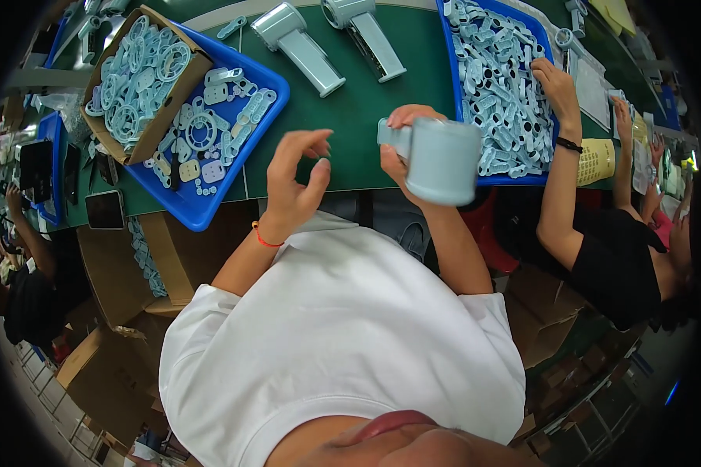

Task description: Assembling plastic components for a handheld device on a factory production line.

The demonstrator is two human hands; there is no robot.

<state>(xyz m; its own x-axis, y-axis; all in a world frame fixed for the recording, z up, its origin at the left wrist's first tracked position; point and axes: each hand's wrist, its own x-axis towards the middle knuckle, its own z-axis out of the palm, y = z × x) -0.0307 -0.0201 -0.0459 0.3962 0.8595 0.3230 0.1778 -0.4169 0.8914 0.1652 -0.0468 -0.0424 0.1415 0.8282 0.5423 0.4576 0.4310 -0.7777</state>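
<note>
My right hand [411,115] grips a pale-blue, hair-dryer-shaped housing [445,159] above the front of the green table. Its wide round barrel points to the right, slightly blurred, and part of the hand is hidden behind it. To the left, my left hand [297,183] is raised with bent fingers and the thumb apart, and I see nothing in it. Beyond my hands lie two similar housings, a closed-looking one [300,50] and one with a dark slot along its handle [370,43].
At left, a blue tray [269,82] carries small parts and a cardboard box [166,109] of pale-blue rings. A second blue tray [449,58], full of small parts, stands at right, where a co-worker's hand [557,82] reaches in. A phone [105,210] lies near the table edge.
</note>
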